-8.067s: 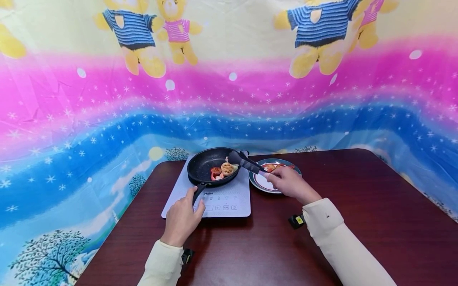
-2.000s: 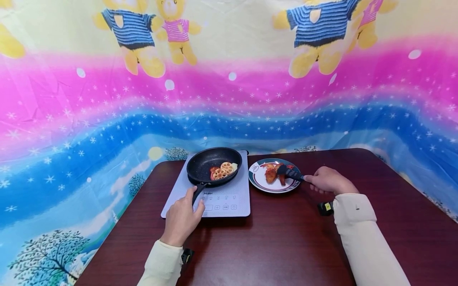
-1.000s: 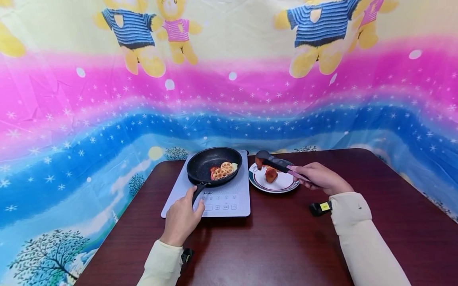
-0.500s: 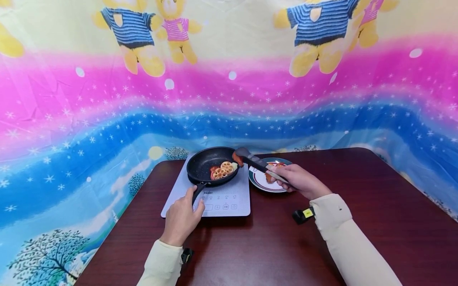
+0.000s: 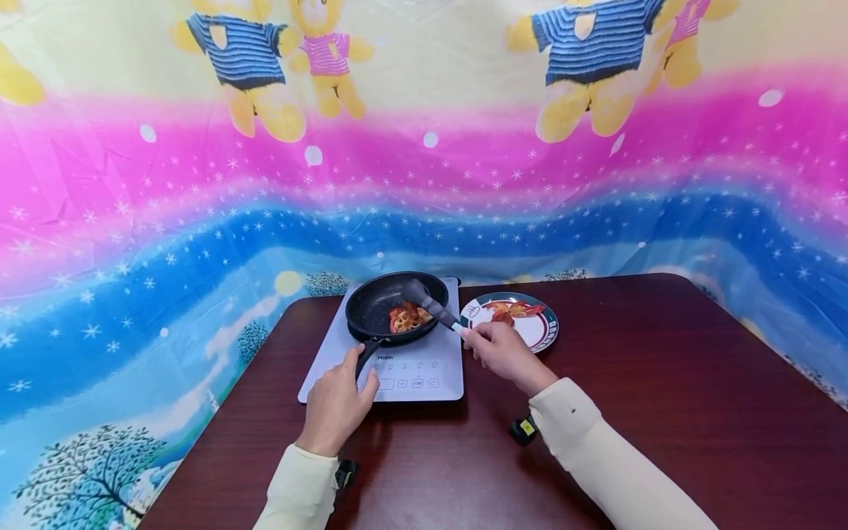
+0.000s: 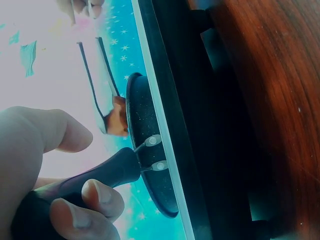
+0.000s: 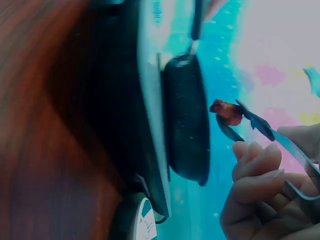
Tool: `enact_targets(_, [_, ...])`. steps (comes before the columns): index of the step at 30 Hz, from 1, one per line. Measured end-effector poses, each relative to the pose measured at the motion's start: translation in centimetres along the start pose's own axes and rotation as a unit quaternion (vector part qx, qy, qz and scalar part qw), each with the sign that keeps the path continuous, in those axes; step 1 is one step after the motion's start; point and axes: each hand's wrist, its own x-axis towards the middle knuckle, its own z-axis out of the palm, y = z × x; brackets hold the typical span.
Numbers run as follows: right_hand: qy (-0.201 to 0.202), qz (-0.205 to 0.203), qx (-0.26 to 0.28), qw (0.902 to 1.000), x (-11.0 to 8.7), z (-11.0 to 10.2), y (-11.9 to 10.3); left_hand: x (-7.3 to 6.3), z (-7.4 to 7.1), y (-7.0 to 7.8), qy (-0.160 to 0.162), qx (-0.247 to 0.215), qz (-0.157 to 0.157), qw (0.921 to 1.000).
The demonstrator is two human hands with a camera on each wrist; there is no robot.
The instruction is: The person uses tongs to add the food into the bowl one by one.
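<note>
My left hand [image 5: 336, 408] grips the handle of a black frying pan [image 5: 374, 303], which stands on a white induction cooktop [image 5: 331, 375]. In the pan lie lotus root slices [image 5: 405, 322] with something red beside them. My right hand [image 5: 506, 355] holds black-tipped tongs [image 5: 440, 312], reaching over the pan's right side. Between the tong tips is a brown piece of food, perhaps meat [image 7: 227, 113], which the left wrist view shows at the pan's rim. The tong heads hide part of the pan's contents in the head view.
Right of the cooktop stands a round plate [image 5: 553, 324] with a dark green rim, bearing reddish-brown food [image 5: 520, 309]. Both are on a dark red wooden table [image 5: 437, 471]. Behind the table hangs a printed cloth [image 5: 430, 184] with bears.
My right hand has picked the brown piece off the plate with the tongs and carried it left over the pan. Earlier it had a lotus root slice there. My left hand has stayed put.
</note>
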Motion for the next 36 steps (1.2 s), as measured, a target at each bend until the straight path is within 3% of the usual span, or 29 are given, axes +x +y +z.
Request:
enact_targets(7, [0.026,-0.055,-0.105,0.9926,0.0,1.7,0.0,0.0,0.0,0.0,-0.004,-0.002,-0.005,1.0000])
enact_targets(14, [0.017,-0.045,-0.132,0.9901,-0.2,2.2,-0.2,0.0,0.0,-0.1,-0.004,-0.001,-0.003,1.0000])
enact_targets(23, [0.009,-0.081,-0.170,0.9820,-0.5,1.7,-0.6,0.0,0.0,0.0,-0.003,-0.005,-0.004,1.0000])
enact_targets(36, [-0.058,-0.025,-0.143,0.9877,-0.8,0.4,-0.9,0.0,-0.1,0.0,-0.004,-0.004,-0.004,1.0000])
